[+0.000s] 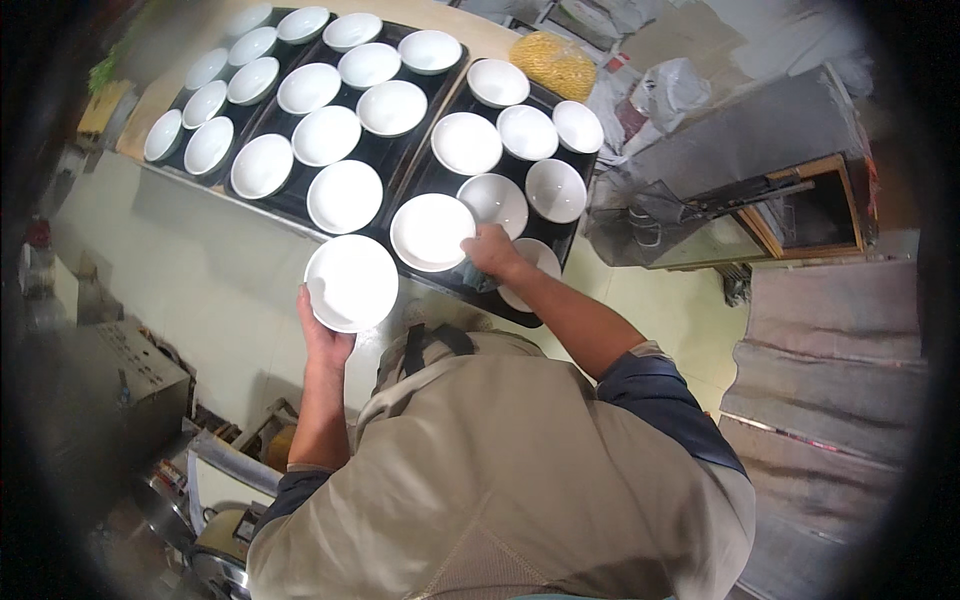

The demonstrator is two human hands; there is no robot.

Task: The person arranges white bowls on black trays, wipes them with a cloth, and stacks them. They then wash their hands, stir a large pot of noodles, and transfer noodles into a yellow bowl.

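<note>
My left hand (327, 341) holds a white bowl (352, 283) by its lower left side, in front of the trays. Over the right-hand black tray (420, 169), my right hand (493, 251) grips the right rim of another white bowl (433, 232). Below that hand shows a bunched grey-green cloth (477, 278); whether the fingers also hold it is hidden. Just behind the hand stands a white bowl (495, 204). My right forearm partly covers one more bowl (541, 259) at the tray's near right corner.
Two more black trays with several white bowls (326, 135) stand side by side on a pale wooden table (480, 28). A bag of yellow food pieces (553, 65) sits behind the right tray. On the right are a grey cabinet (750, 135) and a wood-framed panel (814, 206).
</note>
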